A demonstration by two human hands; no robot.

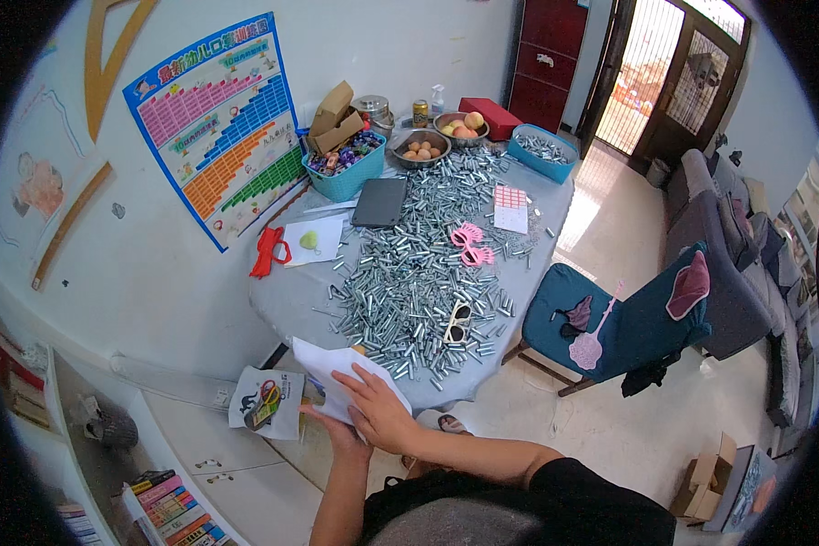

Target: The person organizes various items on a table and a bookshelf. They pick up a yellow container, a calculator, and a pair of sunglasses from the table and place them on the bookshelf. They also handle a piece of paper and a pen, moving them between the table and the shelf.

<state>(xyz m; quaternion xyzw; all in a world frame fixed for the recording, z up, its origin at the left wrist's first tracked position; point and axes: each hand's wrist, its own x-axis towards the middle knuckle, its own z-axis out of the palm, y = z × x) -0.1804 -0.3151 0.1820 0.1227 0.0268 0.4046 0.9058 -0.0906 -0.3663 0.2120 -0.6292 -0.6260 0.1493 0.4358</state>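
Observation:
White paper (325, 362) is held at the table's near left edge, with bluish print partly showing on it. My left hand (344, 439) grips its lower edge from below; some of those fingers are hidden. Flat across the paper's upper side lies my right hand (379, 411), fingers stretched out and a little apart. Just beyond the paper spreads a wide heap of small silver metal cylinders (400, 282). White-framed sunglasses (459, 322) and pink novelty sunglasses (471, 246) rest on that heap.
A dark tablet (379, 202), red ribbon (268, 252) and turquoise basket of wrapped sweets (346, 178) are on the table (278, 296). Farther back stand bowls of eggs (420, 148) and fruit (461, 127). To the right is a teal chair (555, 309); low white cabinets (246, 491) stand left.

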